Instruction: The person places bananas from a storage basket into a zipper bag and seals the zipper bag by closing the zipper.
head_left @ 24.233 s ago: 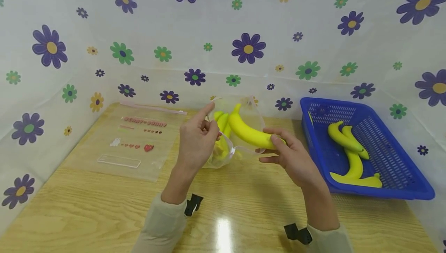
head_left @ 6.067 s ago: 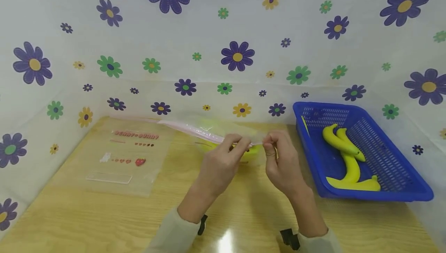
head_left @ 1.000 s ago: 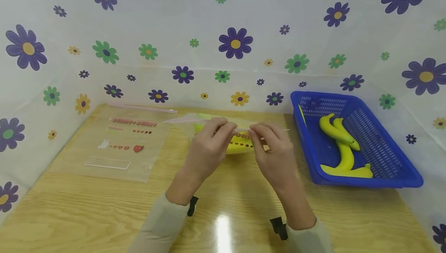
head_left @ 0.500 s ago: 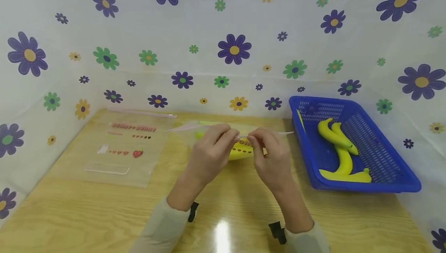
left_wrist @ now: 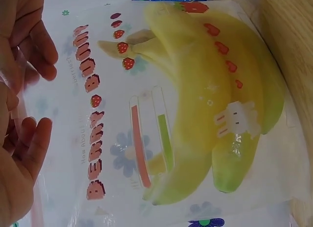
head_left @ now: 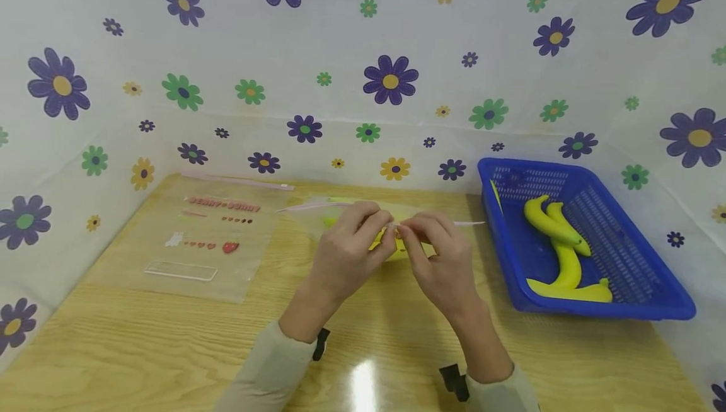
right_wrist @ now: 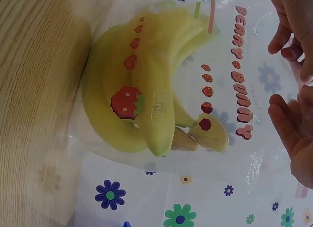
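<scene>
Pinching the top edge of the bag (left_wrist: 166,109), left hand (head_left: 348,251) and right hand (head_left: 442,251) are nearly meeting; bananas (left_wrist: 200,119) are lying inside it, between the flat bag (head_left: 170,251) and basket (head_left: 505,242).

left sleeve (head_left: 265,371): pale beige | right sleeve (head_left: 501,393): matching | left wrist piece (head_left: 321,344): black | right wrist piece (head_left: 455,382): black

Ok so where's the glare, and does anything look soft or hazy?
Head view: a bright glare streak on the table between the sleeves, lettering on the flat bag slightly soft; left wrist view: small glints on the filled bag around the white rabbit; right wrist view: the bananas look hazy through it.
</scene>
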Motion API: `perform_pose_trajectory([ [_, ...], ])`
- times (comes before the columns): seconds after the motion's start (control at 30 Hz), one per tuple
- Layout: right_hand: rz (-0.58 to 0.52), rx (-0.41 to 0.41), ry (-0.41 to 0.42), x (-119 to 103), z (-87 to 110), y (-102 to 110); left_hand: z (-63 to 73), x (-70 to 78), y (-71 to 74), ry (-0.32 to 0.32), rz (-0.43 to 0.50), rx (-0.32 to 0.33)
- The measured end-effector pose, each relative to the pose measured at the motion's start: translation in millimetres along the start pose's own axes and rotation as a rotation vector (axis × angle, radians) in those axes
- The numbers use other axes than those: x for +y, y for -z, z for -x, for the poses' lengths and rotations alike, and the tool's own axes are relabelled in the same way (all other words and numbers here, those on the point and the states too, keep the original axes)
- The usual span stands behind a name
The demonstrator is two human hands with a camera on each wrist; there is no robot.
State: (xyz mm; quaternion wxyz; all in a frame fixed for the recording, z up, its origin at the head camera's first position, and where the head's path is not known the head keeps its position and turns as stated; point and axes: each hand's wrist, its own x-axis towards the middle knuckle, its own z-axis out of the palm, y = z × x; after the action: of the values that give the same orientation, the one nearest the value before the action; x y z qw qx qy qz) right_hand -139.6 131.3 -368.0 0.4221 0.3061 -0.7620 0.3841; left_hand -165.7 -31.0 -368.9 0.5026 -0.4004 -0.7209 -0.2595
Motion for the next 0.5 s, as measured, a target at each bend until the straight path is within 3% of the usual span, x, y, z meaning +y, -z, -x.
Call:
perform_pose_trajectory([
  [0.27,0.012,0.002,0.028,4.9,-11.2,-3.5,-5.8,-12.8,9.0,0.016,-0.021,-0.026],
  [0.5,0.025,0.0,0.078,8.1,-3.0,3.1,-3.5,-8.5,7.5,-0.028,0.024,-0.046],
])
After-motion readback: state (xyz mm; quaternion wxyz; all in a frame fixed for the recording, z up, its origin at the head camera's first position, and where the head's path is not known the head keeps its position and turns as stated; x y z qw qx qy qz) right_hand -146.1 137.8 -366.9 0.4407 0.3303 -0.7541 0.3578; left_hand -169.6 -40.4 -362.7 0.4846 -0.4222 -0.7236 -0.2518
